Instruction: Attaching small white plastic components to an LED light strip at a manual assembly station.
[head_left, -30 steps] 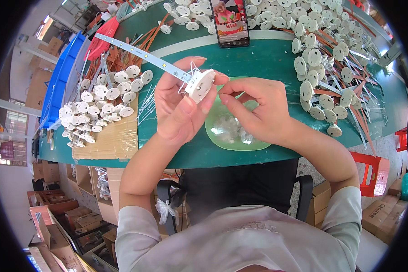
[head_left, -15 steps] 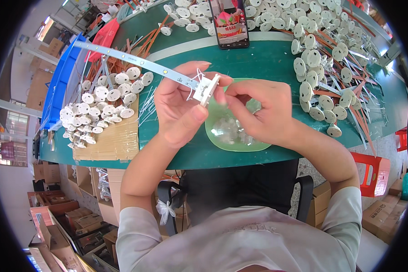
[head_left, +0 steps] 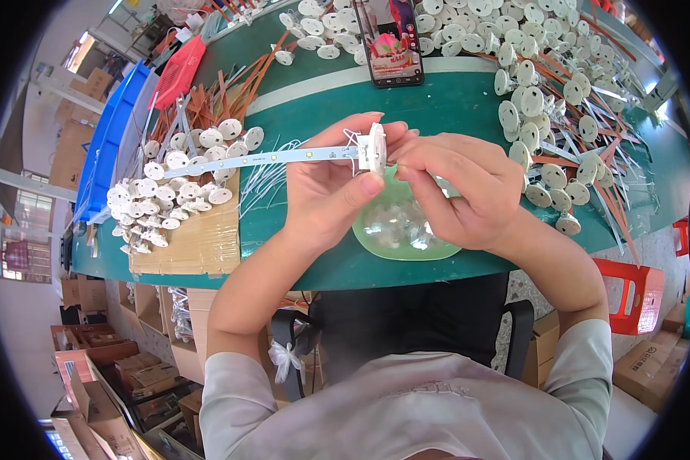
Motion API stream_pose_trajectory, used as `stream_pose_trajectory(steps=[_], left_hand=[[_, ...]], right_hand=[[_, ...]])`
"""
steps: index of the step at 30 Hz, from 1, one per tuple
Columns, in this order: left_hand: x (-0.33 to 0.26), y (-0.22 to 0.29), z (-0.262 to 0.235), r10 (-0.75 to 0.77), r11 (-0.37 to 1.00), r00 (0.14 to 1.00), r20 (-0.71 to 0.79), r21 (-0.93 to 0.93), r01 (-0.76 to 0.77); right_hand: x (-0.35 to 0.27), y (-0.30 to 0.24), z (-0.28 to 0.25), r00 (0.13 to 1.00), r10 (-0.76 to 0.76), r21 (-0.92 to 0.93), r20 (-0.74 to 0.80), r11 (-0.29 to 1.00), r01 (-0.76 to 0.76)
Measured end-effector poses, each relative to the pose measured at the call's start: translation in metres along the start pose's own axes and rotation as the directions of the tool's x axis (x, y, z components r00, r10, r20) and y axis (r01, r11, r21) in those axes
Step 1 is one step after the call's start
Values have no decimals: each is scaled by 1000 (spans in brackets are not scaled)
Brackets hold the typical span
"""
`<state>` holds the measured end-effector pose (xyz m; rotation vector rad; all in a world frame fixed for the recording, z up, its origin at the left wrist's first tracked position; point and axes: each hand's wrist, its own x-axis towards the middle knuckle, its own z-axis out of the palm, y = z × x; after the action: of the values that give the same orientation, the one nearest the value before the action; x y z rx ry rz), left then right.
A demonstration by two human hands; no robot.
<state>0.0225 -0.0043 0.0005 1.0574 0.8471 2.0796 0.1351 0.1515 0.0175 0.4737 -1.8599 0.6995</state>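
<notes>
Since the earlier frame, the LED strip (head_left: 261,159) has swung from slanting to nearly level, its white cap (head_left: 377,149) now edge-on. Cap lies by the green bowl's (head_left: 376,247) far left rim, gripped in my left hand (head_left: 322,192); my right hand (head_left: 468,184) is narrowed beside it, contents can't tell. Note: brace cap, spare the thin wires (head_left: 351,138). Left of bowl, strip's tip overlaps clustered caps (head_left: 221,195); roomier tabletop (head_left: 452,100) lies beyond bowl, short of phone (head_left: 395,54).

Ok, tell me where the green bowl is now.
In the head view, the green bowl sits just right of centre on the table, by its near edge, partly hidden by the right hand.
</notes>
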Motion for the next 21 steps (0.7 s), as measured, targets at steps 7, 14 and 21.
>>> stream_pose_trajectory(steps=[7,14,21], left_hand=[[-1,1,-1,-3,1000,1000,-12,-21,3],[-1,7,-1,-98,995,995,-33,-18,98],[-1,6,-2,-136,989,990,-34,-68,134]], right_hand=[[-1,1,1,998,46,21,50,999,-47],[-2,0,3,998,50,57,36,997,-52],[-1,2,1,995,93,14,45,995,-94]])
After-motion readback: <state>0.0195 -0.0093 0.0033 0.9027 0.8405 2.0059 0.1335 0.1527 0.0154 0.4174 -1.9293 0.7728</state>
